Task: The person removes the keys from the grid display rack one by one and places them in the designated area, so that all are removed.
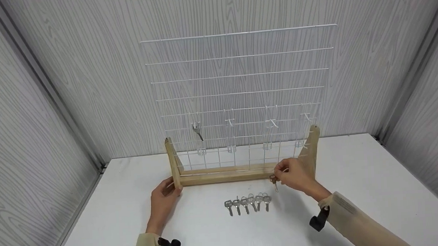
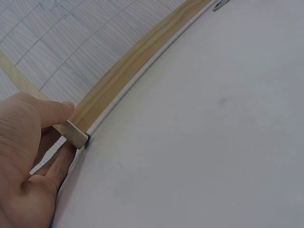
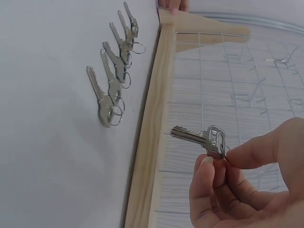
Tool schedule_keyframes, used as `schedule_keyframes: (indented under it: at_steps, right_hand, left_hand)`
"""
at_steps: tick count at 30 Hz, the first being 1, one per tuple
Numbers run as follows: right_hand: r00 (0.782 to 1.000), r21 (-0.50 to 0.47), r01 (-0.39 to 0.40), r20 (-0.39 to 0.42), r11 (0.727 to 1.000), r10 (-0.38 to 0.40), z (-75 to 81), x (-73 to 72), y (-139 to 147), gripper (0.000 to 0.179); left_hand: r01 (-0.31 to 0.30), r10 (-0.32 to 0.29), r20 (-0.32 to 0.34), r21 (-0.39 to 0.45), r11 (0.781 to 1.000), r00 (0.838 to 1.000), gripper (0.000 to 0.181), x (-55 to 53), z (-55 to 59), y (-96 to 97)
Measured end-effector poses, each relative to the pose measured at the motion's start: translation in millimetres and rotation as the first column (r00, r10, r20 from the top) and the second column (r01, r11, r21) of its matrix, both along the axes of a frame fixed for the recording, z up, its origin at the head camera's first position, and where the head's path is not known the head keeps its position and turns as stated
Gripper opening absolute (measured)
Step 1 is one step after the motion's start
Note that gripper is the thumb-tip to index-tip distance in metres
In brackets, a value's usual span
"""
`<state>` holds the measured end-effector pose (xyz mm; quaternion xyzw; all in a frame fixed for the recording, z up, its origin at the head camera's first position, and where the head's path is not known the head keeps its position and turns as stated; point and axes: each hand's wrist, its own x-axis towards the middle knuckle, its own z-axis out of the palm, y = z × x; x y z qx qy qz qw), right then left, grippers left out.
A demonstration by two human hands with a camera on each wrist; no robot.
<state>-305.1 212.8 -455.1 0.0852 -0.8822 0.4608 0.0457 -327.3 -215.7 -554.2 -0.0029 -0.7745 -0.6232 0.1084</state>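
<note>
My right hand (image 1: 295, 174) pinches a silver key (image 3: 211, 140) by its small ring, between thumb and fingers. The key hangs in front of the wooden stand (image 1: 226, 178), near its right end. At the stand's left end, my left hand (image 1: 164, 199) grips the upright, the thumb on the front and the fingers around the outer side. Several loose keys (image 3: 113, 88), each with a ring where visible, lie in a row on the white table below the stand. One hanging key (image 1: 197, 129) is on the leftmost hook of the upper row.
A white wire grid (image 1: 240, 93) rises from the stand. Two rows of white hooks project from it, including an upper hook (image 1: 272, 123) and a lower hook (image 1: 231, 149). Wood-patterned panels (image 1: 86, 70) enclose the white table (image 1: 211, 241) at the back and sides.
</note>
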Motion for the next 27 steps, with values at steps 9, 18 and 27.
schedule_keyframes:
  at_steps: [9, 18, 27]
  right_hand:
    - [0.999, -0.002, 0.0, 0.047, 1.0, 0.0, -23.8, 3.9, 3.6, 0.014]
    - [0.998, -0.008, -0.055, 0.02, 0.998, 0.055, -39.3, 2.6, 6.9, 0.013]
    - [0.999, 0.025, -0.032, 0.042, 0.999, 0.031, -48.4, 6.0, 6.0, 0.014]
  left_hand:
    - [-0.004, 0.004, 0.002, 0.0, 1.0, 1.0, 0.05, -0.5, -1.0, 0.1]
    - [-0.006, 0.006, -0.013, 0.002, 1.0, 1.0, 0.049, -1.9, -0.6, -2.2]
    - [-0.012, 0.012, -0.018, 0.007, 1.0, 1.0, 0.048, -0.8, -1.4, -0.5]
